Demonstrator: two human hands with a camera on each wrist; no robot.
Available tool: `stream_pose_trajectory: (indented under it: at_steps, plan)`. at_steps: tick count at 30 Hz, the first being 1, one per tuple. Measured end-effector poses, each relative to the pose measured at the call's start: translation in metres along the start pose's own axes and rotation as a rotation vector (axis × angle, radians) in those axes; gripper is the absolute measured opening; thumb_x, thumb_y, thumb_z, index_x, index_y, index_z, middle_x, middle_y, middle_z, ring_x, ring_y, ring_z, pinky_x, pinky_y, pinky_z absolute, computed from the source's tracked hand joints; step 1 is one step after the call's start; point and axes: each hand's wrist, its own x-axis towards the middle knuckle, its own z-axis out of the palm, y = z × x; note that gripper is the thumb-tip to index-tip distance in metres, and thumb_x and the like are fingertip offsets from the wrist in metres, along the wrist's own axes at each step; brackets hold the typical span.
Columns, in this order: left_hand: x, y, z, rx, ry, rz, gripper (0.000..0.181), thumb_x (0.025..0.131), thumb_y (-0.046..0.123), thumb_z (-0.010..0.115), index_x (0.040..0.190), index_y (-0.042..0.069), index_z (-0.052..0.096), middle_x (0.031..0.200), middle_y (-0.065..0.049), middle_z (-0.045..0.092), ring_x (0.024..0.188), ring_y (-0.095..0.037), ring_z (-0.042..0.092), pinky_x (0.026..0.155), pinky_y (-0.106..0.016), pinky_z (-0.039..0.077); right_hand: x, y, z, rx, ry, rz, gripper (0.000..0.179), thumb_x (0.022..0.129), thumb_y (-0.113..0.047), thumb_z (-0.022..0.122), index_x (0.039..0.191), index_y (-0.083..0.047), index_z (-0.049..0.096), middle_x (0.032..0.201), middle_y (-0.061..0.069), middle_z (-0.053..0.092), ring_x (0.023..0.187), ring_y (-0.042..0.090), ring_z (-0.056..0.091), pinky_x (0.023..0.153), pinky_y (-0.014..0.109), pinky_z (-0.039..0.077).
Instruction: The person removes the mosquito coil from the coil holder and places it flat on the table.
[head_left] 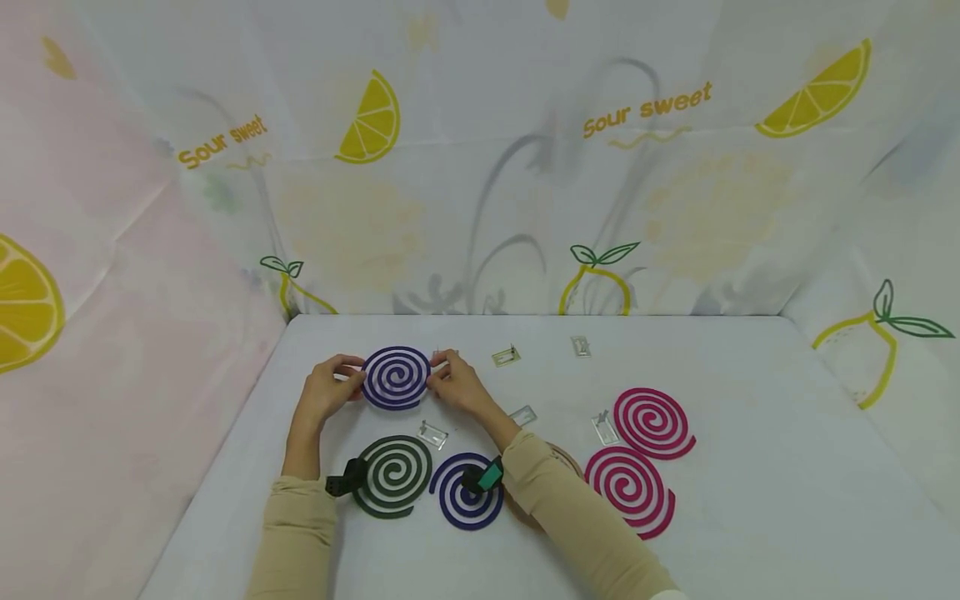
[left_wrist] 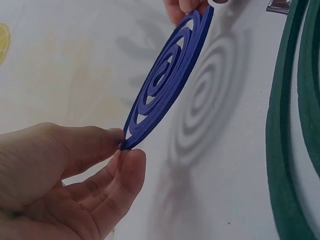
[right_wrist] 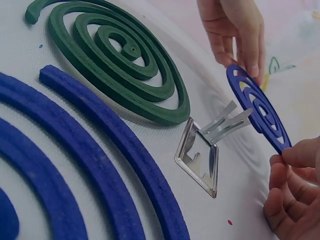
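A blue mosquito coil (head_left: pixel 397 375) is held up over the far left of the table, its shadow on the white cloth in the left wrist view. My left hand (head_left: pixel 326 392) pinches its left edge between thumb and fingers. On the opposite edge, my right hand (head_left: pixel 456 385) pinches it the same way. Just below the coil lies a small metal coil stand (right_wrist: pixel 220 127) with upright tabs. Nearer to me are a green coil (head_left: pixel 394 475) and a second blue coil (head_left: pixel 467 492), the latter partly covered by the right wrist's device.
Two pink coils (head_left: pixel 655 422) lie at the right, edges close together. Several more metal stands, such as this one (head_left: pixel 506 356), are scattered across the table's middle and back. A brown round item (head_left: pixel 566 458) shows from under my right sleeve. Printed cloth walls (head_left: pixel 480 225) enclose the table.
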Motion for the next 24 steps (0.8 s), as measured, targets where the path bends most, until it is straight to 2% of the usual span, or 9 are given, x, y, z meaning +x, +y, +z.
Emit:
stream_pose_trajectory:
  at_steps: [12,20,24]
  plan:
    - [-0.004,-0.005,0.003,-0.024,-0.006,-0.002,0.035,0.091,0.009,0.057,0.124,-0.002,0.055,0.105,-0.023,0.059,0.066,-0.007,0.062,0.064,-0.026,0.055,-0.004,0.001,0.0,-0.055,-0.001,-0.032,0.03,0.087,-0.008,0.06,0.115,-0.001,0.053,0.097,0.015,0.07,0.081,0.019,0.065,0.068,0.021,0.047]
    - [-0.005,-0.012,0.004,0.005,-0.048,0.005,0.035,0.092,0.013,0.057,0.124,-0.003,0.054,0.107,-0.024,0.059,0.066,-0.006,0.062,0.061,-0.021,0.05,-0.009,0.001,0.0,-0.073,-0.017,-0.044,0.029,0.086,-0.007,0.061,0.114,-0.001,0.054,0.097,0.015,0.07,0.086,0.022,0.065,0.074,0.024,0.048]
    - [-0.006,-0.015,0.003,0.02,-0.058,0.003,0.036,0.093,0.016,0.057,0.124,-0.001,0.055,0.109,-0.024,0.059,0.067,-0.008,0.062,0.062,-0.022,0.049,-0.009,0.003,0.001,-0.088,-0.021,-0.063,0.028,0.086,-0.008,0.062,0.112,-0.001,0.054,0.097,0.015,0.071,0.088,0.023,0.065,0.076,0.024,0.048]
